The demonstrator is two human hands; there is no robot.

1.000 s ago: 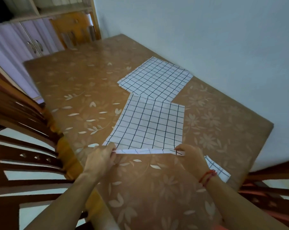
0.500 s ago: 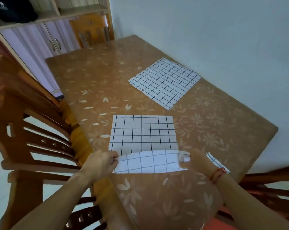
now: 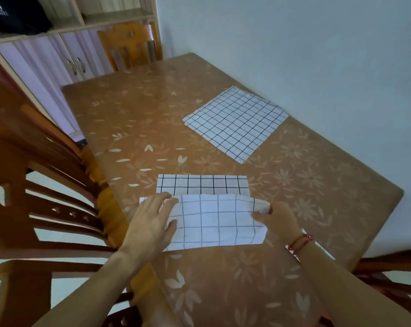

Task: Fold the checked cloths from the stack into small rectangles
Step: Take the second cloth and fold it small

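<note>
Fingers (image 3: 164,199) of the left hand (image 3: 150,223) are pinching the left edge of a checked cloth (image 3: 216,220), and the right hand (image 3: 278,220) is pinching its right edge between thumb and fingers. Together they are holding the near half up over the far half, which is lying flat on the counter (image 3: 140,119). That counter, covered in a brown floral sheet, is filling most of the view. A wooden chair (image 3: 23,185) is standing at 9 o'clock of the hands, and a second chair (image 3: 129,43) is sitting at 11 o'clock, at the counter's far end. At 1 o'clock of the held cloth, well apart from it, the stack of checked cloths (image 3: 235,121) is lying flat. A red thread bracelet (image 3: 300,241) is circling the right wrist.
</note>
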